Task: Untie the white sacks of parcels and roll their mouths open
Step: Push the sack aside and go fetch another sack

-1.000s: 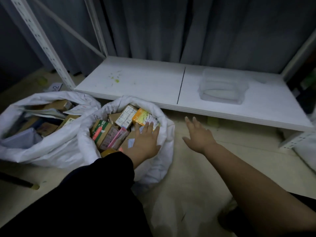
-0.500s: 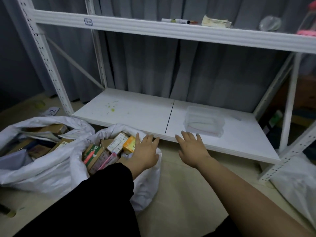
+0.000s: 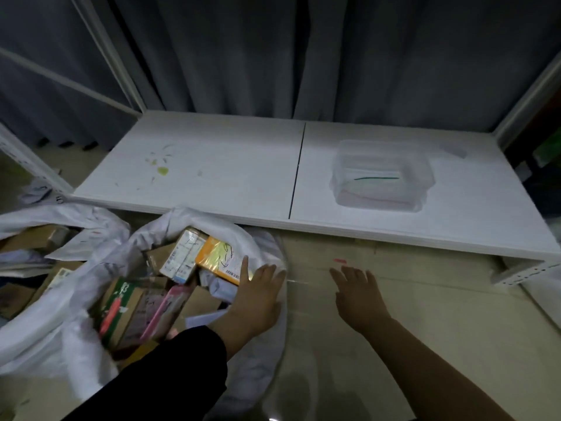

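Two white sacks stand open on the floor, mouths rolled down. The nearer sack [image 3: 252,369] holds several parcels, among them an orange box [image 3: 217,258] and a green carton [image 3: 117,305]. My left hand [image 3: 258,296] rests flat on that sack's right rim, fingers straight, index touching the orange box. The second sack [image 3: 76,220] lies at the far left with brown cartons inside. My right hand [image 3: 358,296] hovers open over the bare floor, to the right of the nearer sack, fingers spread and holding nothing.
A low white shelf [image 3: 230,171] runs across behind the sacks, carrying a clear plastic tub [image 3: 382,177]. White rack uprights [image 3: 27,159] stand at both ends, grey curtains behind. Beige floor [image 3: 425,323] lies to the right; another white bag [image 3: 543,296] shows at the right edge.
The view tipped up to the upper shelf and came back down, closer. My left hand stays on the nearer sack's rim; my right hand stays open over the floor.
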